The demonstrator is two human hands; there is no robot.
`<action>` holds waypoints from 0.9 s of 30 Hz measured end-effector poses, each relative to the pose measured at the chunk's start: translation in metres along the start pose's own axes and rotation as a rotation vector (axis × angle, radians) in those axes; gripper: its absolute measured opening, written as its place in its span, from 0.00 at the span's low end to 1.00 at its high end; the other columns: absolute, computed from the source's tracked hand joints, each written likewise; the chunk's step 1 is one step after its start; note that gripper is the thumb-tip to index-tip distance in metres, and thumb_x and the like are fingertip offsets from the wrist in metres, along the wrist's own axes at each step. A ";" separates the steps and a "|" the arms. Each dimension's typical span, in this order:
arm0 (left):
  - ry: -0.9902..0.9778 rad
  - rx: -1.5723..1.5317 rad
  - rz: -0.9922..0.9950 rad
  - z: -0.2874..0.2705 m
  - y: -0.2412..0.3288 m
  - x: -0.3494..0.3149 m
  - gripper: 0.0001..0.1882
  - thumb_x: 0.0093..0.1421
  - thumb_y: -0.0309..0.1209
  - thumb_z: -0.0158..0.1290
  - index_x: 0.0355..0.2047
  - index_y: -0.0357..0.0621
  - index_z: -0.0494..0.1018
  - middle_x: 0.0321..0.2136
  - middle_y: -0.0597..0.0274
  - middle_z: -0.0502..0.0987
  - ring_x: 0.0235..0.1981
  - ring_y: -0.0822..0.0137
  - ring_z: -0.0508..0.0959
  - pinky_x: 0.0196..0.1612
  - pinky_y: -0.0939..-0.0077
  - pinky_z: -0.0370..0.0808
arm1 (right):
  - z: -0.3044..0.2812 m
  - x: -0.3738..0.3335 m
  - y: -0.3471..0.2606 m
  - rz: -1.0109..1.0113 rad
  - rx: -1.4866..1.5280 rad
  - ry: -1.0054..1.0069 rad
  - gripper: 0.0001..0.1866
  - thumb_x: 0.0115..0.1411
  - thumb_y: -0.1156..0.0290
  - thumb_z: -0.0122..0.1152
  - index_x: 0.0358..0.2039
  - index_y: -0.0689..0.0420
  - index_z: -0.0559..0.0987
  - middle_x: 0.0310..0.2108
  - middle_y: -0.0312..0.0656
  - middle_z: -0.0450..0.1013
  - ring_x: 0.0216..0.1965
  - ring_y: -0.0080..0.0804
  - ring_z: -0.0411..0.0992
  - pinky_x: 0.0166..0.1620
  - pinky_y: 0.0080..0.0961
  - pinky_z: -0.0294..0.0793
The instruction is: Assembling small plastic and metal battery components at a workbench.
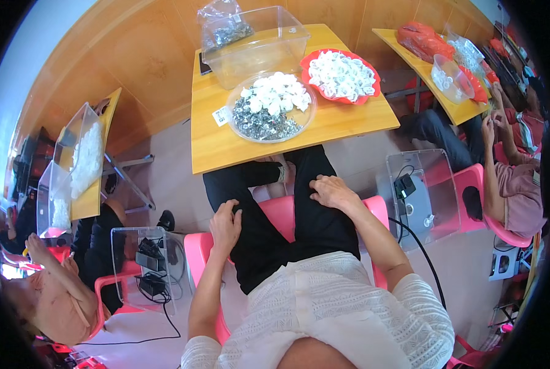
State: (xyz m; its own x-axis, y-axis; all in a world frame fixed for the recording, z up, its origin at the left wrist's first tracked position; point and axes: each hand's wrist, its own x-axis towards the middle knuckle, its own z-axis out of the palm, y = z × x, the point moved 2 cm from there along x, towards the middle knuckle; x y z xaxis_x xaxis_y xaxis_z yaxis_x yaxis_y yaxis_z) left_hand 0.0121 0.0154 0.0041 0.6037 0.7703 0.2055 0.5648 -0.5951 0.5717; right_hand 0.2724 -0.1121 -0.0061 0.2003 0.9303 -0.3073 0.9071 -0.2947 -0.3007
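The person sits on a pink chair drawn up to a small wooden table, and both hands lie on the lap below the table's near edge; the left hand rests on the left thigh with its fingers curled loosely inward, holding nothing; the right hand lies flat on the right thigh, fingers spread and apart, likewise empty.

On the table, nearest the near edge, stands a clear round bowl; it holds small dark metal pieces on its near-left side and white pieces heaped on its far-right side. Just to the right of that bowl, touching or almost touching it, is a red scalloped dish filled with more white pieces. Behind the bowl, toward the table's far edge, sits a clear plastic box with a clear bag of dark pieces in its far-left corner; what exactly the pieces are is too small to tell, perhaps clips. A small white label lies on the table just left of the bowl.

Left of the table and well apart, a second wooden table carries clear boxes of white pieces; right of the table, another wooden table bears a red bag and a clear bowl, with another person's hand near it.
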 end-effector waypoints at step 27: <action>-0.318 0.049 0.020 0.014 -0.015 -0.011 0.12 0.50 0.31 0.55 0.35 0.41 0.73 0.31 0.53 0.75 0.33 0.51 0.76 0.35 0.61 0.73 | -0.002 -0.001 0.001 0.066 -0.207 0.229 0.13 0.49 0.61 0.61 0.31 0.55 0.78 0.28 0.47 0.76 0.33 0.44 0.75 0.36 0.37 0.74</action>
State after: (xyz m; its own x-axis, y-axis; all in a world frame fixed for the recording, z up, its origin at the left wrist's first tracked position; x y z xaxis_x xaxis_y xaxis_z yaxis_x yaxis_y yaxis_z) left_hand 0.0046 0.0126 -0.0184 0.7564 0.6525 -0.0463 0.5723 -0.6259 0.5298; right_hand 0.2743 -0.1128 -0.0045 0.3182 0.9425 -0.1021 0.9407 -0.3273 -0.0893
